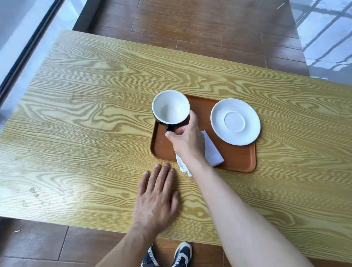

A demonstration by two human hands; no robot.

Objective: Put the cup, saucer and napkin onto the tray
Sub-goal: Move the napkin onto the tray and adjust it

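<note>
A brown tray (240,157) lies on the wooden table. My right hand (188,138) grips the handle of a cup (170,107), dark outside and white inside, held over the tray's far left corner. Whether the cup touches the tray I cannot tell. A white saucer (235,121) rests on the tray's far right part. A folded white napkin (212,149) lies on the tray's near side, partly under my right wrist, one end sticking over the near rim onto the table. My left hand (157,198) lies flat on the table in front of the tray, fingers apart.
The light wooden table (81,130) spreads wide to the left and right of the tray. Its near edge runs just above my shoes (167,257) on the brown floor. A glass wall stands at the left and a window at the far right.
</note>
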